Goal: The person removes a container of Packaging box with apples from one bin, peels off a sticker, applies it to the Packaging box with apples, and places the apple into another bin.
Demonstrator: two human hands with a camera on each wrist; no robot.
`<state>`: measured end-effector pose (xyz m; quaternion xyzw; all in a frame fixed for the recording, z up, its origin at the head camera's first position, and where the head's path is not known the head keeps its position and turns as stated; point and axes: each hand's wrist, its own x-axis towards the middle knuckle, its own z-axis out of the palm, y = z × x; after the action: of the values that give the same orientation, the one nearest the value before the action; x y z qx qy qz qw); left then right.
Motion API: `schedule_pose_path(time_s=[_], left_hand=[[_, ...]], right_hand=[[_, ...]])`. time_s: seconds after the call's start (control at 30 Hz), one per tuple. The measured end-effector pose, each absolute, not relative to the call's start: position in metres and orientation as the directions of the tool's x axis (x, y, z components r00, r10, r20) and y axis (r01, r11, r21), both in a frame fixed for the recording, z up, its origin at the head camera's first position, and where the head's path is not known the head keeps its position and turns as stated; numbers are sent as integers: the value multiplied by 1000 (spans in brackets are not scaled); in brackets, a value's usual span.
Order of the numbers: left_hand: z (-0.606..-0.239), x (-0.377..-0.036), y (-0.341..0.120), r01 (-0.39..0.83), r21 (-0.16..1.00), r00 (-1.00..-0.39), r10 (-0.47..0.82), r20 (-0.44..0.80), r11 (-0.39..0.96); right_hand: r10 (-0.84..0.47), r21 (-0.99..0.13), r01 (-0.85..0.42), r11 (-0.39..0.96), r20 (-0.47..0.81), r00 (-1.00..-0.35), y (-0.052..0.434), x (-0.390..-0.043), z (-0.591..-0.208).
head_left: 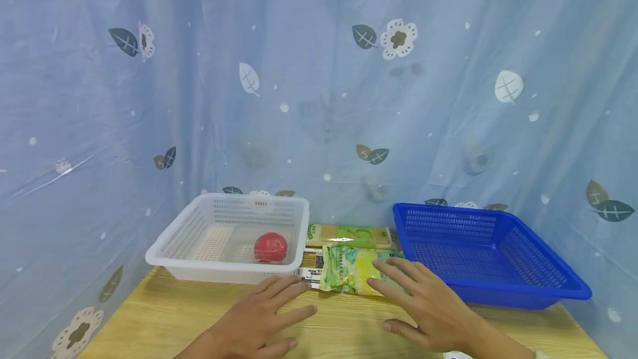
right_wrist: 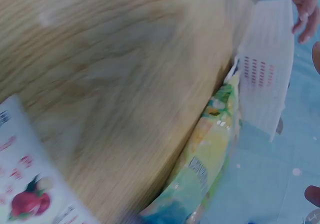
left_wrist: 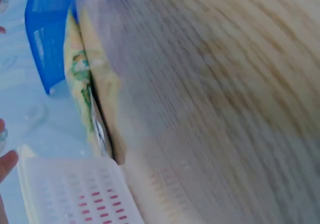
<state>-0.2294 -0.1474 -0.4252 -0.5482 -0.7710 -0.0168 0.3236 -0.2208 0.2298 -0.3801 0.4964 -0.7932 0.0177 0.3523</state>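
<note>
At the frame's bottom I see left hand [head_left: 260, 317] and right hand [head_left: 432, 306] apart, fingers spread, gripping nothing; the yellow-green packet [head_left: 347, 270] lies lower centre, between white basket [head_left: 226, 272] and blue basket [head_left: 518, 295] (for reach, presumably).

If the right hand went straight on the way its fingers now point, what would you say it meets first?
Most likely the yellow-green packet: in the head view, the right hand overlaps part of it, though depth is unclear, so it might pass above.
</note>
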Motion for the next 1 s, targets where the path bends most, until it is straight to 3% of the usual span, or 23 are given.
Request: schedule_pose_path(time_s=[0.17,0.37,0.53,0.77,0.87,1.0], left_hand=[[-429,-228,-152,879,-225,-221,775,592,422],[-439,-225,-163,882,34,-354,613,707,470],[-446,-221,-172,848,162,-446,514,733,505],[-450,-216,-184,792,418,-597,423,682,446],[-454,-218,-189,777,494,-624,379,683,389],[-458,-218,-194,740,572,-665,256,701,355]], right_hand=[[-776,287,-813,507,562,-286,217,-225,-378],[-742,239,-835,496,616,-265,194,-232,-381],[-701,179,-845,503,657,-278,177,-236,-384],[-675,70,-860,506,653,-344,155,-245,-382],[-666,4,-863,505,637,-387,145,-247,-381],[-634,-163,-851,500,600,-488,129,-247,-378]])
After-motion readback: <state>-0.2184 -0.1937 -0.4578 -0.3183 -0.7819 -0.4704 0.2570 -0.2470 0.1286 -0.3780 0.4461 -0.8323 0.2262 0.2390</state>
